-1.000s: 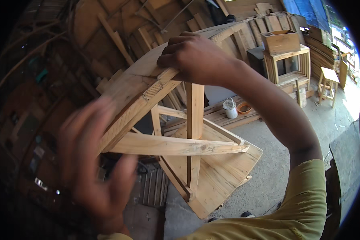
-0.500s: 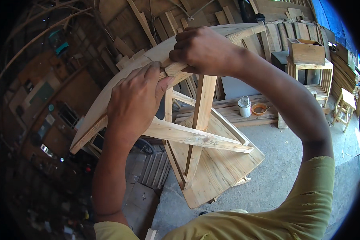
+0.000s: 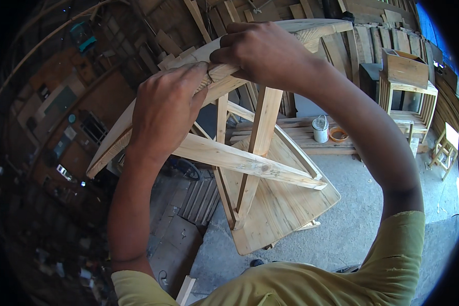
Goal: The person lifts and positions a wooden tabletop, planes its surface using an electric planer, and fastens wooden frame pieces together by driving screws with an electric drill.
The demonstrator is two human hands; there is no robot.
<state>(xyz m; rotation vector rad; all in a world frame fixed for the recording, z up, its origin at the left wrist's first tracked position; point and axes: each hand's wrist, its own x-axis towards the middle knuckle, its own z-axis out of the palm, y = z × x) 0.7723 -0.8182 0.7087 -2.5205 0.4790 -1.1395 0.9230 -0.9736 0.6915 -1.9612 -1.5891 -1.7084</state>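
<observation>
A pale wooden top with a curved outline (image 3: 109,146) spans the upper part of the view, with a seam at its near edge. My left hand (image 3: 164,104) is closed over that edge, left of the seam. Just right of the seam, my right hand (image 3: 264,51) has its fingers curled over the same edge. Both thumbs are largely hidden. Under the top stand an upright wooden leg (image 3: 264,122) and a slanting brace (image 3: 229,157), which cross above a lower wooden board (image 3: 283,209) with rounded corners.
Behind the frame, a white can (image 3: 320,130) and an orange bowl (image 3: 338,134) sit on a low plank bench (image 3: 303,144). A wooden box (image 3: 405,69) rests on a slatted frame (image 3: 415,104) at right, near a small stool (image 3: 446,148). Planks lean along the back.
My left hand has shifted slightly up and left, and its thumb has slid from sight. My right hand stays on the edge. The background has moved a little right in view.
</observation>
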